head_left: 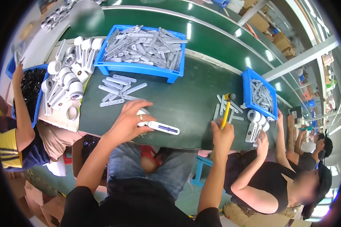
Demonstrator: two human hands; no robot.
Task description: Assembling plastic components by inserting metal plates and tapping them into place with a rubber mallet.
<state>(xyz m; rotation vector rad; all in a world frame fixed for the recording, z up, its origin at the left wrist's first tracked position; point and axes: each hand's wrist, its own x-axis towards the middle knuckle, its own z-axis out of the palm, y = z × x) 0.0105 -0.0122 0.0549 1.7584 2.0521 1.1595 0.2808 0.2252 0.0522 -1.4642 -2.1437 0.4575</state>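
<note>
My left hand point(129, 120) is closed round a white plastic device point(165, 128) with a long handle. The handle points right, and a dark bluish strip runs along its upper face; my fingers hide much of the other end. A hammer point(226, 113) with a yellow handle and a dark striking face stands nearly upright in my right hand point(222, 137), its head above my fist. Beyond my left hand lies a loose pile of grey plastic strips point(119, 90). More grey strips point(235, 109) lie just past the hammer on the green tabletop point(193, 87).
A blue bin point(140, 69) heaped with grey strips stands at the back. White round-headed devices point(69, 80) cover the left side, near a roll of tape point(72, 112). Another blue bin point(247, 90) is at right. A person point(269, 181) sits close on my right, another point(21, 132) on my left.
</note>
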